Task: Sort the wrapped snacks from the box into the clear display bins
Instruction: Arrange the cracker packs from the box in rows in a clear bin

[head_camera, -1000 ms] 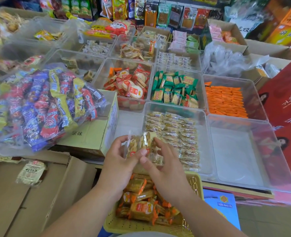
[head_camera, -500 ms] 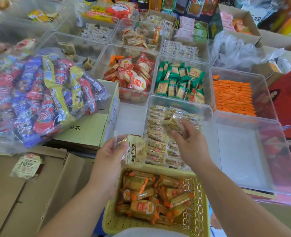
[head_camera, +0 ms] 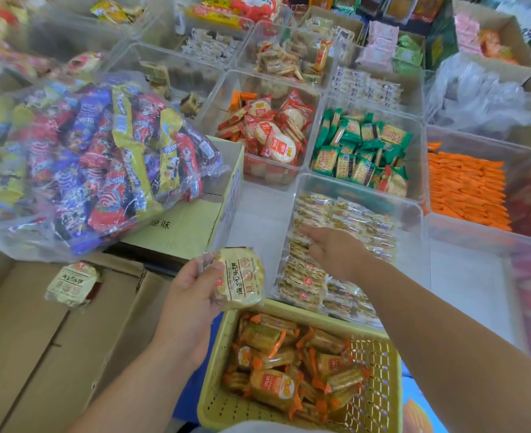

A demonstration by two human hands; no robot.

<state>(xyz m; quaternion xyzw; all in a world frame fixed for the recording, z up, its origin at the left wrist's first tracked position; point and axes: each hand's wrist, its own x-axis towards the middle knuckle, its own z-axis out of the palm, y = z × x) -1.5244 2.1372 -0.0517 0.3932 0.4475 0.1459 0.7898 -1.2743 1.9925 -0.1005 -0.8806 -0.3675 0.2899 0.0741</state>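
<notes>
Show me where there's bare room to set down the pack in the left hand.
Bare room for the pack: the white strip between the cardboard box and the bin under the right hand; the empty bin below the orange sticks; the flat cardboard lower left. Crowded: the yellow basket and the bins of red packs and green packs.

wrapped snack (head_camera: 242, 278): pale yellow, upright, held | clear bin (head_camera: 415, 214): packets (head_camera: 336, 220) in rows
</notes>
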